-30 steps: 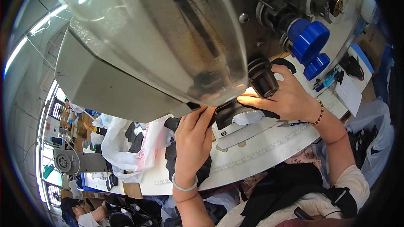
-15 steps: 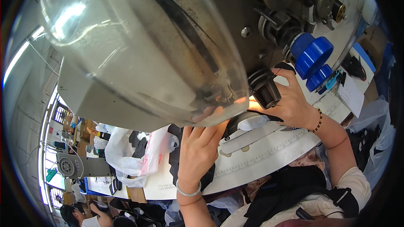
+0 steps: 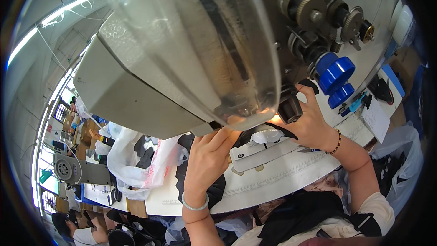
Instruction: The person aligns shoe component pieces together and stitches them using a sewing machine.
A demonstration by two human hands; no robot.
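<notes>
A sewing machine (image 3: 150,86) with a large clear shield (image 3: 246,64) fills the upper middle. My left hand (image 3: 207,159) reaches under its head with fingers close together on black fabric (image 3: 214,193), a length of which hangs past my wrist. The clear shield partly hides those fingertips. On the other side, my right hand (image 3: 314,125) is closed, its thumb side at the black fabric strip by the lit needle area, and a black piece (image 3: 310,84) sits at its bent index finger. Between the hands lies a white rounded part (image 3: 267,135) on a metal plate (image 3: 259,155). The stitching point itself is hidden.
Blue knobs (image 3: 336,73) and metal tension dials (image 3: 309,11) project at the right. A ruler-marked white table edge (image 3: 273,182) curves in front. A clear plastic bag (image 3: 136,164) lies left; scissors (image 3: 384,89) and paper (image 3: 375,116) lie right. Another person (image 3: 82,230) sits far left.
The view has shifted, so the machine head appears further right and more of its pale body shows. Both hands stay by the needle area; the left fingers now show less through the shield.
</notes>
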